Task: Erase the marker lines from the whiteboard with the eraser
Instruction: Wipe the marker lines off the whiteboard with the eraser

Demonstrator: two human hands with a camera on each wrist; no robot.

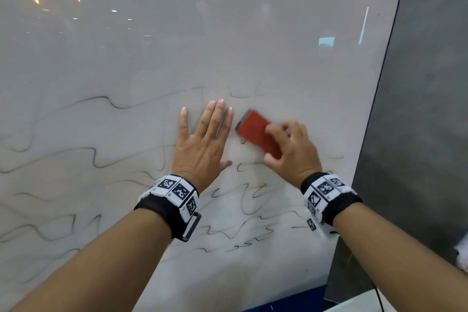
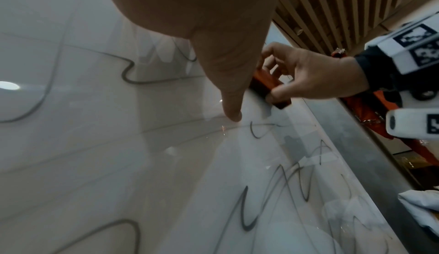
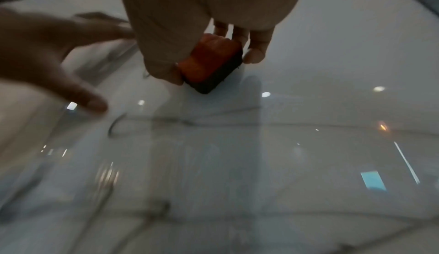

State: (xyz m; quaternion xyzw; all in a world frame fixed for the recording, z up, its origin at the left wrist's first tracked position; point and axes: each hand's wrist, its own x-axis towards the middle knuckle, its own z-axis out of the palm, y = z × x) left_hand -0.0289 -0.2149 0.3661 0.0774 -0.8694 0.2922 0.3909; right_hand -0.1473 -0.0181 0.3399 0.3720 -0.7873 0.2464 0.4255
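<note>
A glossy whiteboard (image 1: 253, 45) fills the head view, with wavy black marker lines (image 1: 114, 105) across its left and lower parts. My right hand (image 1: 291, 152) grips a red eraser (image 1: 257, 134) with a dark felt base and holds it against the board right of centre. The eraser (image 3: 211, 61) shows between thumb and fingers in the right wrist view, and again as the eraser (image 2: 266, 87) in the left wrist view. My left hand (image 1: 202, 139) lies flat on the board with fingers straight, just left of the eraser. Short line scraps (image 1: 243, 167) sit below the eraser.
The board's rounded right edge (image 1: 379, 83) meets a dark grey wall (image 1: 425, 109). A blue strip (image 1: 291, 301) runs along the bottom. White crumpled cloth (image 2: 418, 201) lies at the lower right beside the board. Wooden slats (image 2: 332, 4) show beyond the board.
</note>
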